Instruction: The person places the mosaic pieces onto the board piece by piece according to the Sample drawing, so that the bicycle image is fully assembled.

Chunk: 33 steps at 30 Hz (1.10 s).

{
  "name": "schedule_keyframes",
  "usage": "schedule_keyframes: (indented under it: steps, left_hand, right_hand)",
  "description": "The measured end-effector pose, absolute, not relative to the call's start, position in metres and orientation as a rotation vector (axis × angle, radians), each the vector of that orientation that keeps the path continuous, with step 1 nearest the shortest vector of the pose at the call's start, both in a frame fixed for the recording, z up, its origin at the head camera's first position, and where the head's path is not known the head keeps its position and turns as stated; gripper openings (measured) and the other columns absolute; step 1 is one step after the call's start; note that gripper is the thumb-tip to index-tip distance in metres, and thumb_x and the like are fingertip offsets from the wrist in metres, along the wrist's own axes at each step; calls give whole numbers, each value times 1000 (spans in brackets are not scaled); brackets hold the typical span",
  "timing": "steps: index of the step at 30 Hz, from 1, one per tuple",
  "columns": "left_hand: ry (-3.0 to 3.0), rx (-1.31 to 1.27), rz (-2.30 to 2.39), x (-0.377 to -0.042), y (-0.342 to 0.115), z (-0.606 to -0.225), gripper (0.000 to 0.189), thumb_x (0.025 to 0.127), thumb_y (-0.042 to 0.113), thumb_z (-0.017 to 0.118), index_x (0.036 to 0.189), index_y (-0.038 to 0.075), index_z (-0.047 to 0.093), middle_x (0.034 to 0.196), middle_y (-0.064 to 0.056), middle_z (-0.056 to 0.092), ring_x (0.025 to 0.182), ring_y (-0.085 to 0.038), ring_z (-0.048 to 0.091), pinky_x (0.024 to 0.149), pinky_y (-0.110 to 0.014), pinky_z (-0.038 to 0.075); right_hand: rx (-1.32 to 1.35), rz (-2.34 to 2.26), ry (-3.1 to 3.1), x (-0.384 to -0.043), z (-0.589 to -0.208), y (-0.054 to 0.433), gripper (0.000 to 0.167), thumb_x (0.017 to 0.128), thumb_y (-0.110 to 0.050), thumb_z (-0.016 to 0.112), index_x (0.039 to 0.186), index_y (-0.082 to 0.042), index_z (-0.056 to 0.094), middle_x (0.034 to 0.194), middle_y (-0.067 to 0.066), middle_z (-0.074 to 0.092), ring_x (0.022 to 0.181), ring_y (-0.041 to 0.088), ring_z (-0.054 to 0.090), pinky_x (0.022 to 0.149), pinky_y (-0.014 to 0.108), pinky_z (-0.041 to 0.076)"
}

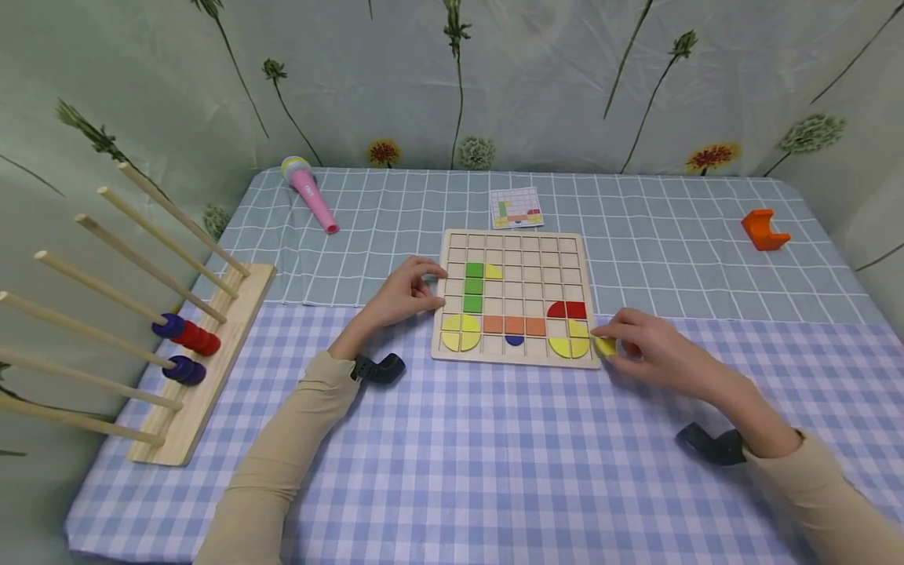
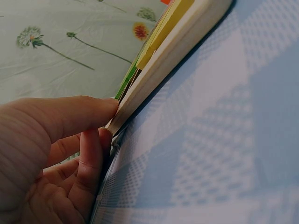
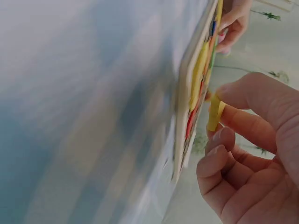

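On the checked cloth before me lies the wooden puzzle board (image 1: pixel 518 298), gridded and partly filled. My left hand (image 1: pixel 401 297) rests at its nine o'clock edge, thumb and curled fingers (image 2: pixel 91 154) touching the rim; whether they truly clamp it I cannot tell. My right hand (image 1: pixel 646 345) sits at the board's four o'clock corner, pinching a small yellow piece (image 1: pixel 604 346) between thumb and forefinger, just beside the rim and off the grid. Within the board, green squares (image 1: pixel 474 287) stand in a column toward ten o'clock, orange squares (image 1: pixel 514 324) run along the lower middle, and yellow quarter-rounds (image 1: pixel 461 332) fill the seven o'clock corner. Beyond the board, at twelve o'clock, lies a pattern card (image 1: pixel 517 208); a pink toy microphone (image 1: pixel 311 196) rests toward ten o'clock.
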State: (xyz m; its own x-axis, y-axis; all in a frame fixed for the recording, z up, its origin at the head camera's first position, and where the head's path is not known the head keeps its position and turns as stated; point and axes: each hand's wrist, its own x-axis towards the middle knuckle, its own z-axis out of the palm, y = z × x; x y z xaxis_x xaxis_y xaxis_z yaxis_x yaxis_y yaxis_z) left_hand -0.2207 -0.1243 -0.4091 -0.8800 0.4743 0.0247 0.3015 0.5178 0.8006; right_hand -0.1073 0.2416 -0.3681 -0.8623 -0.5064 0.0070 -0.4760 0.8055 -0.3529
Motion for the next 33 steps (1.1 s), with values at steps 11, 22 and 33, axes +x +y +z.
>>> schedule_keyframes:
  steps: [11, 22, 33]
  left_hand:
    - [2562, 663, 1286, -221, -125, -410, 42, 81, 10, 71, 120, 1, 58, 131, -16, 46, 73, -11, 54, 64, -13, 45]
    - [2571, 674, 1288, -220, -124, -408, 42, 80, 9, 71, 120, 1, 59, 130, -16, 47, 73, -10, 55, 64, -13, 46]
    - [2573, 670, 1299, -220, -124, -409, 42, 80, 9, 71, 119, 1, 59, 130, -16, 47, 72, -11, 54, 63, -13, 45]
  right_hand:
    - [-752, -728, 2920, -127, -373, 206, 25, 75, -3, 66, 99, -4, 69, 80, 4, 56, 66, 11, 45, 55, 18, 38]
    - [-428, -812, 2837, -141, -373, 181, 22, 78, -11, 65, 98, -2, 67, 78, 7, 59, 70, 17, 47, 61, 24, 39]
    - [-387, -797, 2854, -143, -372, 180, 8, 83, -11, 64, 86, -4, 67, 74, 6, 60, 69, 17, 49, 62, 24, 40]
